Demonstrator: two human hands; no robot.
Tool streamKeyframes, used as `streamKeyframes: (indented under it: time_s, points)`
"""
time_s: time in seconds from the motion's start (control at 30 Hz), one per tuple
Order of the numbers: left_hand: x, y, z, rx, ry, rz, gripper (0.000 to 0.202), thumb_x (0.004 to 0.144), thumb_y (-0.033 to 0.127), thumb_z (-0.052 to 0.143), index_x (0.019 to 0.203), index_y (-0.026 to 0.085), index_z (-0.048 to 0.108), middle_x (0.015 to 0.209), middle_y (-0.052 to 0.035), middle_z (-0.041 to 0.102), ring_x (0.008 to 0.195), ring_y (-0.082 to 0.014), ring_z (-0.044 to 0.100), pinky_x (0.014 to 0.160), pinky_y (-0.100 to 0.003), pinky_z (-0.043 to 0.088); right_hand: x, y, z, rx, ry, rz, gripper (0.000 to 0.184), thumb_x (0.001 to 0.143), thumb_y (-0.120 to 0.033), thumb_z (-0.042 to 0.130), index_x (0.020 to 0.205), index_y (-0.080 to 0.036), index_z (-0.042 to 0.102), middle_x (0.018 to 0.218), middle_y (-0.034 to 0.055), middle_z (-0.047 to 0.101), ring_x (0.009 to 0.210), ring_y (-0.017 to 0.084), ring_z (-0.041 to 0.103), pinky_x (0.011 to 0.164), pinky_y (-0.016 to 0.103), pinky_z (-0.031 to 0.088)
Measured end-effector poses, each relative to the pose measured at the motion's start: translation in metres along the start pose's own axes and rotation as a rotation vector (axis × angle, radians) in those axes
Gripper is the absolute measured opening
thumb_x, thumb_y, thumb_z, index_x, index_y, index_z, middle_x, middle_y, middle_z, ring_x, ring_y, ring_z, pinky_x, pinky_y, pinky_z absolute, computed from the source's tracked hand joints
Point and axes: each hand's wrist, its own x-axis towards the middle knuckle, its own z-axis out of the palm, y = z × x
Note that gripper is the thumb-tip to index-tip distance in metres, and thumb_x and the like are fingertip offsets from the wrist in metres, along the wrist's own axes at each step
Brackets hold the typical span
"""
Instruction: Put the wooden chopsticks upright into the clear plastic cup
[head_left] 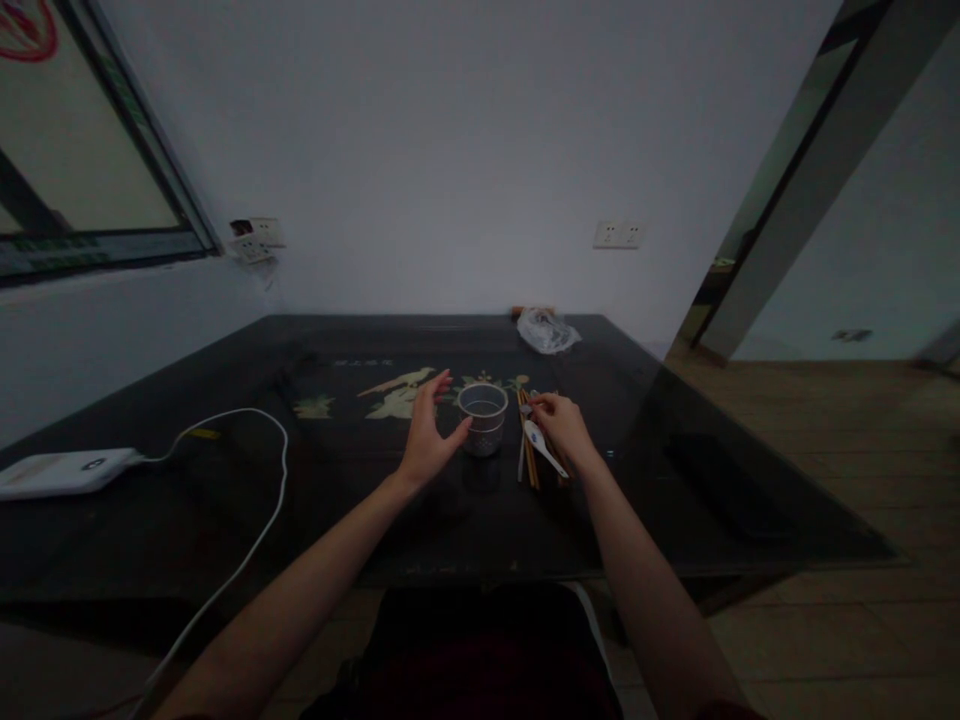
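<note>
A metal cup (pixel 484 432) stands upright on the dark table. My left hand (pixel 429 440) is at its left side, fingers spread and thumb close to the cup wall; whether the thumb touches it I cannot tell. Right of the cup lies a bundle of chopsticks (pixel 529 455), with a white spoon (pixel 545 448) with a blue mark resting across it. Over the far end of this bundle, my right hand (pixel 561 420) has its fingers pinched together. A small greyish piece (pixel 526 410) shows at those fingertips, too dim to name.
The dark table (pixel 360 470) has a bird-and-flower picture on its top. A crumpled clear plastic bag (pixel 547 332) lies at the back edge by the wall. To the left is a white device (pixel 67 472) with a white cable (pixel 283 480); a flat black object (pixel 724 485) lies right.
</note>
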Motion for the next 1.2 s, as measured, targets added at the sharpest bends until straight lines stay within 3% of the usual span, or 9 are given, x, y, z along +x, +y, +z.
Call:
streamKeyframes:
  time_s: [0.1, 0.17, 0.27, 0.37, 0.53, 0.73, 0.93, 1.2]
  points:
    - [-0.008, 0.014, -0.006, 0.086, -0.034, 0.119, 0.036, 0.083, 0.027, 0.051, 0.118, 0.021, 0.049, 0.104, -0.0079, 0.058, 0.095, -0.0189, 0.055, 0.088, -0.038, 0.045, -0.001, -0.001, 0.001, -0.087, -0.036, -0.002, 0.019, 0.080, -0.026, 0.055, 0.089, -0.020, 0.069, 0.080, 0.0037, 0.070, 0.073, 0.015, 0.063, 0.063, 0.022, 0.042]
    - [-0.015, 0.021, -0.004, 0.098, -0.219, 0.194, 0.026, 0.086, 0.025, 0.044, 0.108, 0.020, 0.057, 0.093, -0.0064, 0.062, 0.087, -0.0180, 0.057, 0.083, -0.036, 0.047, -0.003, -0.004, 0.001, -0.119, -0.048, -0.014, 0.018, 0.079, -0.025, 0.056, 0.090, -0.021, 0.069, 0.083, 0.0034, 0.070, 0.077, 0.015, 0.063, 0.065, 0.022, 0.042]
    - [-0.025, 0.028, 0.008, 0.119, -0.618, 0.352, 0.027, 0.087, 0.024, 0.039, 0.101, 0.021, 0.062, 0.093, -0.0066, 0.064, 0.089, -0.0179, 0.058, 0.084, -0.034, 0.046, -0.008, -0.012, 0.002, -0.167, -0.068, -0.037, 0.018, 0.081, -0.024, 0.055, 0.092, -0.021, 0.069, 0.084, 0.0032, 0.069, 0.080, 0.015, 0.062, 0.069, 0.022, 0.042]
    - [-0.033, 0.031, 0.024, 0.144, -0.801, 0.412, 0.029, 0.088, 0.023, 0.039, 0.107, 0.021, 0.060, 0.104, -0.0080, 0.062, 0.097, -0.0185, 0.056, 0.089, -0.032, 0.045, -0.012, -0.017, 0.001, -0.271, -0.058, -0.057, 0.019, 0.083, -0.023, 0.053, 0.093, -0.020, 0.068, 0.088, 0.0051, 0.067, 0.086, 0.016, 0.060, 0.073, 0.023, 0.041]
    - [-0.044, 0.022, 0.043, 0.146, -0.792, 0.308, 0.036, 0.084, 0.019, 0.048, 0.120, 0.020, 0.051, 0.122, -0.0098, 0.054, 0.115, -0.0210, 0.049, 0.099, -0.036, 0.041, -0.011, -0.015, 0.001, -0.443, -0.004, -0.051, 0.026, 0.089, -0.026, 0.044, 0.095, -0.018, 0.068, 0.099, 0.0121, 0.063, 0.098, 0.021, 0.055, 0.082, 0.029, 0.040]
    - [-0.048, 0.011, 0.047, 0.119, -0.806, 0.222, 0.045, 0.082, 0.020, 0.051, 0.127, 0.021, 0.046, 0.137, -0.0091, 0.045, 0.128, -0.0201, 0.040, 0.108, -0.038, 0.033, -0.008, -0.012, 0.009, -0.533, -0.027, 0.010, 0.032, 0.088, -0.024, 0.041, 0.110, -0.018, 0.064, 0.113, 0.0162, 0.058, 0.107, 0.028, 0.048, 0.085, 0.037, 0.041]
    - [-0.051, 0.005, 0.048, 0.090, -0.818, 0.176, 0.046, 0.083, 0.024, 0.051, 0.129, 0.021, 0.047, 0.140, -0.0084, 0.044, 0.129, -0.0206, 0.041, 0.108, -0.037, 0.033, -0.007, -0.009, 0.016, -0.541, -0.047, 0.033, 0.032, 0.088, -0.027, 0.039, 0.100, -0.016, 0.068, 0.113, 0.0173, 0.058, 0.109, 0.031, 0.046, 0.085, 0.041, 0.040]
    - [-0.048, 0.008, 0.046, 0.136, -0.850, 0.185, 0.043, 0.084, 0.024, 0.049, 0.127, 0.020, 0.050, 0.139, -0.0090, 0.045, 0.126, -0.0213, 0.044, 0.106, -0.036, 0.036, -0.005, -0.010, 0.018, -0.439, -0.081, 0.084, 0.033, 0.084, -0.023, 0.041, 0.102, -0.019, 0.068, 0.115, 0.0146, 0.055, 0.111, 0.032, 0.044, 0.087, 0.045, 0.039]
